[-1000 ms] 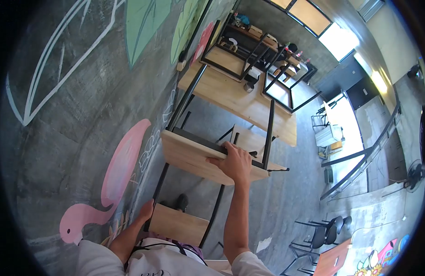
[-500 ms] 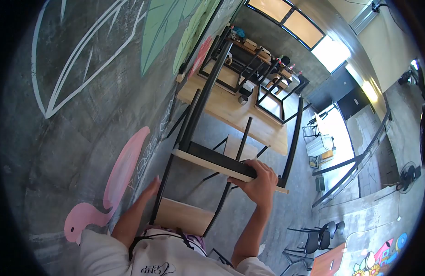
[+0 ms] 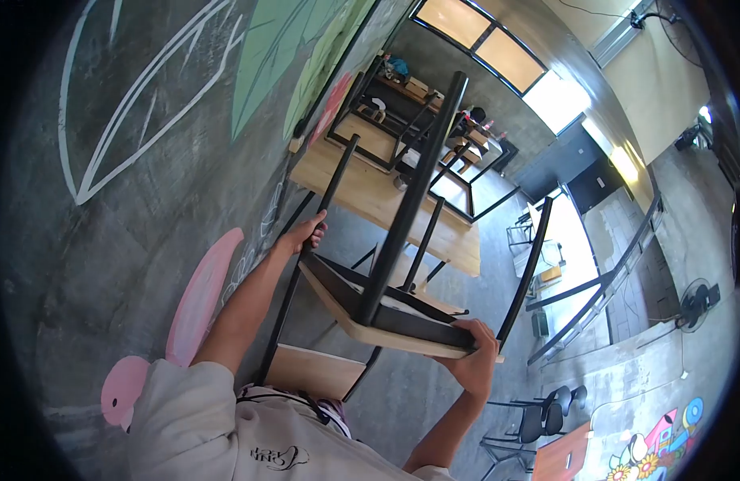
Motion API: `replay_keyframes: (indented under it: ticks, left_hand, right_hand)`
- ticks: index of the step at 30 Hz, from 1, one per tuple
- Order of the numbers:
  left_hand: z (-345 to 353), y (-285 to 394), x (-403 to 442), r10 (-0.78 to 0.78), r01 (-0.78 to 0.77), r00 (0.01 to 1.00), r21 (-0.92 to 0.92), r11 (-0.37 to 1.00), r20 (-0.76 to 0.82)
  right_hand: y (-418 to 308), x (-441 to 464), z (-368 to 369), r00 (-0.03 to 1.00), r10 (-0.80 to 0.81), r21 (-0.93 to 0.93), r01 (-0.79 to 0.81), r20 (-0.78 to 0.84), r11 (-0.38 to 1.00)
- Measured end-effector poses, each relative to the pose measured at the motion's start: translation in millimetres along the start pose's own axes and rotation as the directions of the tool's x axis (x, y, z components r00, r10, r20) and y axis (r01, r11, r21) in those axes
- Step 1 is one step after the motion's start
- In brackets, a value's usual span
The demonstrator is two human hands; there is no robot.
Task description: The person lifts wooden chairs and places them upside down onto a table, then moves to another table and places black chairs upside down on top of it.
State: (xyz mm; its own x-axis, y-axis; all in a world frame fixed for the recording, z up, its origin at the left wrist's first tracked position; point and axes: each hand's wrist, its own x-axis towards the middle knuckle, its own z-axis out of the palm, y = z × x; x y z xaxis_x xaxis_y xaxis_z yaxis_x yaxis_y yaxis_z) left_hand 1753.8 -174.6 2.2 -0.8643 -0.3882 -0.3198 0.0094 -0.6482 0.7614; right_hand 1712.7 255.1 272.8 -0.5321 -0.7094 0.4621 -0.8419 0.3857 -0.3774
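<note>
An upside-down chair (image 3: 402,341) with a pale wooden seat, dark metal frame and legs pointing up is held in front of me. Its wooden backrest (image 3: 314,373) hangs low, close to my body. My left hand (image 3: 306,234) is closed round a dark metal bar at the chair's left side. At the right, my right hand (image 3: 475,361) grips the seat edge and black frame, fingers over the top and thumb partly hidden. Beyond the chair is a long wooden table (image 3: 350,188), with other chairs (image 3: 370,140) lying upside down on it.
A painted concrete wall (image 3: 145,264) runs close along my left. Another wooden-seated chair (image 3: 386,264) is beside the table. Black chairs (image 3: 538,421) and a reddish-brown panel (image 3: 562,455) are at lower right. A fan (image 3: 697,305) is mounted at far right.
My left hand has risen from beside the chair and taken hold of its bar. The chair has turned and tilted, its near corner swinging toward me; my right hand has shifted slightly right and down.
</note>
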Motion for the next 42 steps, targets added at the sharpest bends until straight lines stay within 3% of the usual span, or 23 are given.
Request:
replay_keyframes:
  ticks: [3,8,10,15,20,30,31,34,35,38,40,42]
  left_hand:
    - [0.9,-3.9,-15.0,0.004,0.0,0.99,-0.024,1.0,0.144]
    - [-9.2,-14.8,-44.4,0.028,-0.012,0.978,-0.079,0.997,0.209]
    - [-14.0,-22.1,-53.5,0.039,-0.035,0.998,-0.081,0.996,0.045]
    - [-28.0,-38.0,-93.1,0.082,-0.092,0.991,-0.084,0.992,-0.108]
    - [-16.4,-35.5,-133.1,0.166,-0.191,0.921,-0.037,0.981,-0.351]
    - [17.7,-30.5,-152.5,0.187,-0.208,0.892,-0.006,0.978,-0.412]
    - [21.3,-32.2,-151.7,0.192,-0.215,0.887,-0.008,0.977,-0.419]
    - [34.4,-33.2,-150.7,0.199,-0.225,0.883,-0.012,0.974,-0.425]
    - [40.1,-32.8,-149.7,0.202,-0.23,0.885,-0.017,0.973,-0.419]
    - [60.7,-35.0,-140.7,0.244,-0.268,0.866,0.007,0.963,-0.436]
    - [77.5,-33.2,-135.6,0.258,-0.279,0.859,0.018,0.96,-0.442]
    - [94.3,-35.0,-128.9,0.272,-0.287,0.849,0.036,0.957,-0.453]
  right_hand:
    - [20.6,-10.9,-5.4,0.999,0.018,0.031,-0.019,0.035,0.999]
    - [43.7,-33.8,7.0,0.998,-0.01,0.11,0.004,0.056,0.994]
    - [48.9,-37.6,12.6,0.992,-0.065,0.107,0.054,0.105,0.993]
    - [70.1,-45.4,24.1,0.978,-0.104,0.139,0.079,0.18,0.987]
    - [100.1,-44.3,39.8,0.968,-0.103,0.191,0.059,0.227,0.98]
    - [186.0,-58.5,89.3,0.989,-0.009,0.412,-0.052,0.145,0.91]
    - [194.7,-54.4,88.3,0.973,-0.144,0.327,0.079,0.178,0.942]
    - [203.5,-37.3,96.7,0.989,-0.098,0.321,0.059,0.107,0.945]
    - [214.2,-32.5,99.9,0.977,-0.196,0.24,0.171,0.084,0.956]
    - [263.1,-11.7,120.9,0.958,-0.268,0.104,0.258,0.097,0.961]
    - [264.1,9.0,116.9,0.964,-0.211,0.081,0.2,0.161,0.976]
    - [283.2,28.2,119.4,0.95,-0.241,0.003,0.245,0.199,0.97]
